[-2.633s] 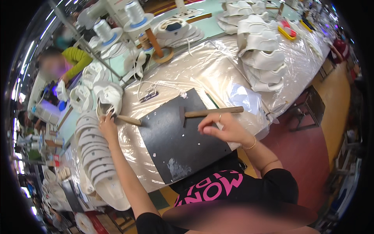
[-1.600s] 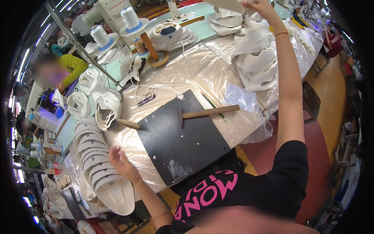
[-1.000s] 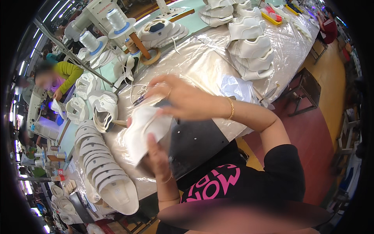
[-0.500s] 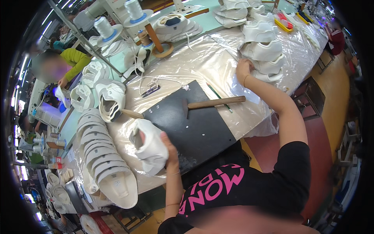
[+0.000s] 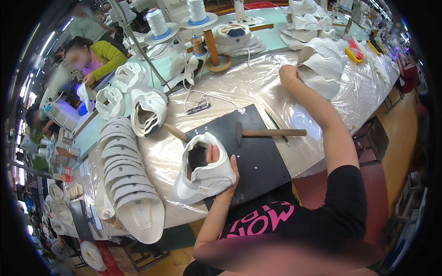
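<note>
Compared with half a second ago, the white shoe upper (image 5: pixel 205 172) is now lying further onto the dark mat (image 5: pixel 258 156), toward the hammer (image 5: pixel 269 133), so the piece is being brought to the working spot. The left hand (image 5: pixel 223 168) is gripping it from the right side, thumb hooked over the collar opening, fingers wrapped under the edge, forearm rising from the lower edge. The right arm is stretching far across the plastic-covered table (image 5: pixel 239 87), and the right hand (image 5: pixel 289 76) is resting curled beside the stack of white uppers (image 5: pixel 322 69); whether it is pinching one cannot be told. A second stack (image 5: pixel 126 184) is lying at the left.
</note>
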